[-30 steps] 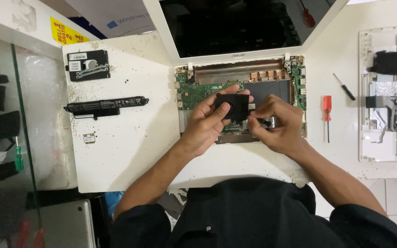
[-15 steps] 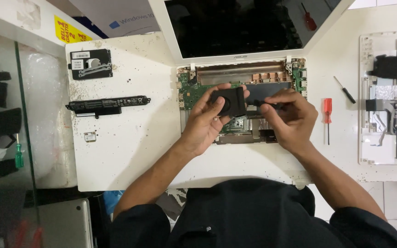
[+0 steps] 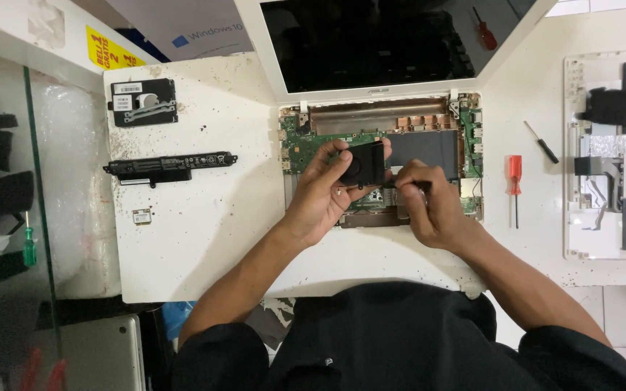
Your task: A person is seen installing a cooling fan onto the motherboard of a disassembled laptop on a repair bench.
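Left hand (image 3: pixel 327 192) clamps a black, flat, roughly square plastic cooling fan (image 3: pixel 364 165), fingers on its left edge and thumb under it, holding it tilted up just above the green circuit board (image 3: pixel 311 141) of an opened white laptop base (image 3: pixel 371 250). Right hand (image 3: pixel 429 206) has fingers pinched together at the fan's right edge; can't tell what it pinches, too small and hidden. Fan sits over the middle of the board, just left of a dark grey rectangular panel (image 3: pixel 423 147). Laptop's dark screen (image 3: pixel 378 40) is folded back beyond the base. Left of the base on the white table (image 3: pixel 204 239): long black battery bar (image 3: pixel 169 167), black cover plate (image 3: pixel 143 103), small wireless card (image 3: pixel 141 216). Right of the base: red-handled screwdriver (image 3: pixel 515 177), thin black screwdriver (image 3: pixel 541 142).
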